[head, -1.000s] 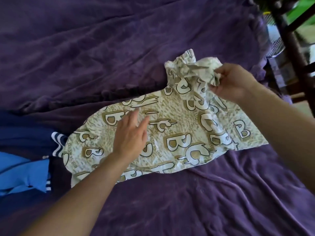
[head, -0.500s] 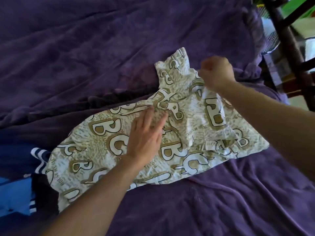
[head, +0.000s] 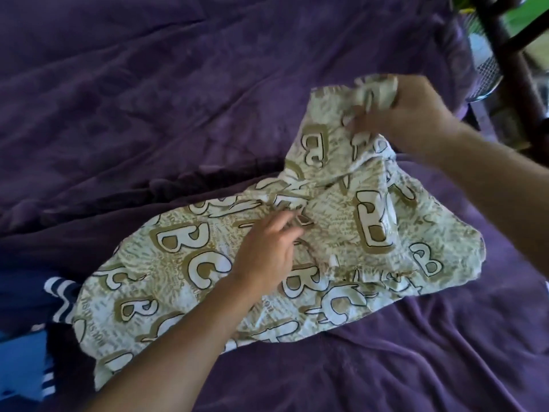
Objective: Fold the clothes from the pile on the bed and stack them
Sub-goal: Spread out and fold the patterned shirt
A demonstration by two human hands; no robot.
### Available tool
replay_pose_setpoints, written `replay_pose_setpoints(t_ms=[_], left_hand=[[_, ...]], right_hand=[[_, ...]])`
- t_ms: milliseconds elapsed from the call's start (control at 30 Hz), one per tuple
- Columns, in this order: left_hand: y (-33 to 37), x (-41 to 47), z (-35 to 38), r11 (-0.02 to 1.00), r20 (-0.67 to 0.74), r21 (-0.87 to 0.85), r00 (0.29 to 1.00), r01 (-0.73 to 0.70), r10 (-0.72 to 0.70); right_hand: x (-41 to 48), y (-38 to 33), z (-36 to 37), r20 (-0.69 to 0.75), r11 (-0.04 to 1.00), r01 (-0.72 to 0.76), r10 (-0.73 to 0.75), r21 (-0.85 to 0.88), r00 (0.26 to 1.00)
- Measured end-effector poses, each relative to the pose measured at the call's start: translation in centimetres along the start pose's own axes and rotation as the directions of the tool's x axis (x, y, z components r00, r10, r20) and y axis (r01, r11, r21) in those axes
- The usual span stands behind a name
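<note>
Blue clothes sit far left, striped piece just beside them, its edge under the garment. Garment lies on the purple cover, long axis lower left to upper right. Left hand rests mid-garment, fingers loosely bent, no clear pinch through the blur. Right hand is clenched on the bunched upper-right end, lifted. Likely fold: that end comes toward the left hand, which pins the crease.
</note>
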State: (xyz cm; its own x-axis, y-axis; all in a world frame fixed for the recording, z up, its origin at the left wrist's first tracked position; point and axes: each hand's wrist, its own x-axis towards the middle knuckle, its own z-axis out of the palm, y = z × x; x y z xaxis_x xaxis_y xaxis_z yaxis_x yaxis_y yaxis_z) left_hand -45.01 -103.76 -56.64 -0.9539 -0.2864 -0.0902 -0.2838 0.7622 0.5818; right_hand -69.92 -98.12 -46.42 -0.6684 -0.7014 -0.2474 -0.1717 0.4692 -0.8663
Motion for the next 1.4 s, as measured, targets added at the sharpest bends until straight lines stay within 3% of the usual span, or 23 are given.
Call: replay_pose_setpoints(t_ms=[67, 133, 167, 200, 267, 300, 367, 433, 500, 567, 600, 733, 800, 867, 967, 1000, 1133, 1200, 1300, 1400], left_hand=[[-0.4, -0.4, -1.3, 0.989, -0.235, -0.136, 0.967, 0.066, -0.097], [-0.4, -0.2, -2.4, 0.963, -0.405, -0.237, 0.887, 0.130, -0.220], [0.0, 0.1, -2.8, 0.962, -0.473, -0.236, 0.849, 0.135, -0.235], [0.7, 0.4, -3.0, 0.970, -0.523, -0.203, 0.823, 0.130, -0.220], [2.7, 1.0, -2.6, 0.991, -0.533, -0.109, 0.837, 0.077, -0.124], [3.9, 1.0, -1.9, 0.998, -0.486, -0.053, 0.872, 0.032, -0.053], [5.7, 0.5, 0.5, 0.992, -0.296, 0.078, 0.947, -0.104, 0.122], [7.0, -0.3, 3.1, 0.956, -0.029, 0.208, 0.976, -0.207, 0.218], [7.9, -1.2, 4.6, 0.927, 0.204, 0.311, 0.967, -0.212, 0.153], [8.1, -1.5, 5.7, 0.940, 0.304, 0.305, 0.951, -0.150, 0.053], [8.4, -1.5, 5.8, 0.955, 0.306, 0.276, 0.952, -0.111, 0.022], [9.7, -0.9, 5.3, 1.000, 0.144, -0.001, 0.989, 0.026, -0.026], [10.1, -0.7, 5.0, 0.978, 0.157, -0.162, 0.982, 0.132, -0.107], [10.6, -0.3, 4.2, 0.841, 0.224, -0.417, 0.936, 0.344, -0.272], [11.0, -0.4, 1.9, 0.400, 0.381, -0.726, 0.811, 0.560, -0.443], [10.8, -0.6, 1.0, 0.329, 0.404, -0.746, 0.787, 0.579, -0.467], [7.9, -3.6, -2.7, 0.128, 0.465, -0.795, 0.731, 0.594, -0.500], [4.9, -5.9, -4.8, 0.010, 0.441, -0.830, 0.666, 0.558, -0.602], [-1.0, -10.8, -8.6, -0.090, 0.320, -0.901, 0.511, 0.424, -0.798], [-6.2, -15.9, -11.7, -0.047, 0.199, -0.906, 0.325, 0.422, -0.924]], right_hand=[[-6.7, 0.9, -1.4, 0.088, 0.920, 0.295, -0.282, -0.256, 0.955], [-12.6, 4.9, -1.8, 0.290, 0.702, 0.460, -0.357, -0.543, 0.888], [-14.8, 7.6, -1.7, 0.395, 0.596, 0.474, -0.268, -0.648, 0.878], [-16.8, 10.1, -1.4, 0.486, 0.546, 0.449, -0.087, -0.707, 0.870], [-19.8, 13.0, -1.1, 0.501, 0.587, 0.330, 0.152, -0.739, 0.852], [-20.5, 13.1, -1.2, 0.438, 0.689, 0.229, 0.143, -0.688, 0.888], [-20.6, 12.3, -2.1, 0.099, 0.860, 0.020, 0.036, -0.510, 0.994], [-18.9, 12.1, -4.0, -0.302, 0.868, -0.173, 0.028, -0.466, 0.953], [-16.7, 12.7, -5.7, -0.445, 0.821, -0.434, 0.253, -0.371, 0.859], [-15.2, 13.6, -6.1, -0.376, 0.762, -0.608, 0.509, -0.221, 0.774], [-14.8, 13.8, -5.9, -0.320, 0.757, -0.627, 0.557, -0.182, 0.766], [-14.4, 13.3, -5.0, -0.015, 0.795, -0.606, 0.607, 0.037, 0.795], [-15.2, 12.7, -5.4, 0.026, 0.779, -0.609, 0.612, 0.150, 0.790], [-16.2, 11.3, -6.9, -0.025, 0.755, -0.595, 0.624, 0.277, 0.781], [-17.7, 7.9, -8.1, 0.009, 0.789, -0.550, 0.570, 0.274, 0.822], [-18.2, 6.2, -7.9, 0.044, 0.818, -0.519, 0.526, 0.248, 0.850], [-19.7, -1.4, -3.5, 0.133, 0.922, -0.343, 0.322, 0.180, 0.937], [-19.9, -4.4, 0.2, 0.145, 0.973, -0.221, 0.208, 0.074, 0.967], [-19.5, -6.4, 7.8, 0.174, 0.959, -0.053, 0.105, -0.278, 0.979], [-19.0, -6.0, 16.6, 0.301, 0.930, 0.014, 0.105, -0.368, 0.948]])
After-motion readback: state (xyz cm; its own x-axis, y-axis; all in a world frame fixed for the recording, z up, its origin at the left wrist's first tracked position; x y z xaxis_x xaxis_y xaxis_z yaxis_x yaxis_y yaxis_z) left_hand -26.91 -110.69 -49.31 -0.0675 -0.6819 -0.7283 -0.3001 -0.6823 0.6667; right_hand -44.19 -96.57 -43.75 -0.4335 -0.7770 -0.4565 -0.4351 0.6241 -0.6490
